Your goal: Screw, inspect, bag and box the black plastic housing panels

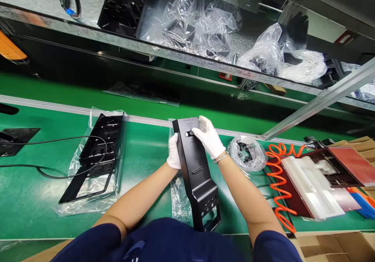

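- Fingers of the gloved left hand [174, 151] are clamped on the black housing's [195, 164] left edge.
- The right hand's [209, 138] fingers touch its face at the oval slot [188, 134]; I cannot tell whether they grip.
- The housing slants over the table [146, 145], before the person's torso [175, 242].
- Left, a black frame [101, 145] lies on clear plastic [113, 189].

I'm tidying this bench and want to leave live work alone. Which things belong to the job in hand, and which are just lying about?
In hand:
black housing, held along its edge
left hand, gripping it
right hand, fingers on its upper face

Apparently lying about:
second black part
bundled clear bag
white blocks
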Demonstrator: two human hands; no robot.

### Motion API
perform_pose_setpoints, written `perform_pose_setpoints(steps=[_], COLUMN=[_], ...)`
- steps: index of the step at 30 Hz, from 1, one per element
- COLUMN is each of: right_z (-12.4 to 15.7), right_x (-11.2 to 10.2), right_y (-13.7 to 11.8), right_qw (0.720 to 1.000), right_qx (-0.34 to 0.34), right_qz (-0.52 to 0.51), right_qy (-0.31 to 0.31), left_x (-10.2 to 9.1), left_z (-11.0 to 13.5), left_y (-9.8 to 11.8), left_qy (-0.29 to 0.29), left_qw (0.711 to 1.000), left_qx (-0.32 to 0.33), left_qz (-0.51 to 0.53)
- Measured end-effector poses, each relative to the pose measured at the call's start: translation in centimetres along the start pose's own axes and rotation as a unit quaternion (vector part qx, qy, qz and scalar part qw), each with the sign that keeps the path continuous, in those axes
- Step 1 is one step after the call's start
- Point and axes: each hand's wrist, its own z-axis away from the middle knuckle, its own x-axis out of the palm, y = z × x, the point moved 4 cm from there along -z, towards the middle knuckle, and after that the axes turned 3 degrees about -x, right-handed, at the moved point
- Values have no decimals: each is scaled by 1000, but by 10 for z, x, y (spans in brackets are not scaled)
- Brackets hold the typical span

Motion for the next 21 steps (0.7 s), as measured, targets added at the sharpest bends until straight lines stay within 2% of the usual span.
perform_pose_setpoints(steps=[2,4,7,12,17,21], right_z=[0,1,6,12,12,9], right_x=[8,11,10,10,8,0], right_y=[3,2,-2,-12,-1,6], right_qw=[993,989,992,985,989,992], right_qx=[1,3,15,-6,-6,-17], right_qz=[-82,-96,-81,-143,-135,-94], right_qy=[-81,-110,-94,-96,-63,-85], left_x=[1,4,9,17,14,10], left_z=[2,5,13,25,21,18], left_y=[1,1,2,3,1,1], left_qy=[33,59,76,55,34,-4], left_qw=[999,998,997,998,999,999], left_qx=[-1,-9,-15,8,18,9], left_qz=[5,0,-12,-25,-33,-52])
